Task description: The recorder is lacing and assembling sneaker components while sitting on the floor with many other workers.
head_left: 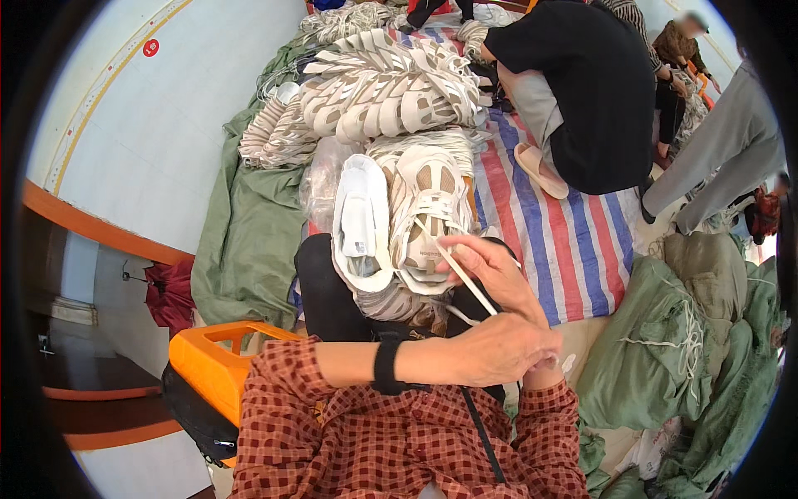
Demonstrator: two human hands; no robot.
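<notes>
Lace [470, 284] seemed mid-tightening on the shoe [432, 218]: right hand [492, 270], fingers loosely parted; left hand [499, 349], couldn't tell; next needed steady tension.

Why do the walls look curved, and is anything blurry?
Head view: the fisheye lens bends straight lines near the rim, like the yellow strip on the wall; its corners go black; the laced shoe looks fairly clear, while a person's head at upper right is blurred.
</notes>
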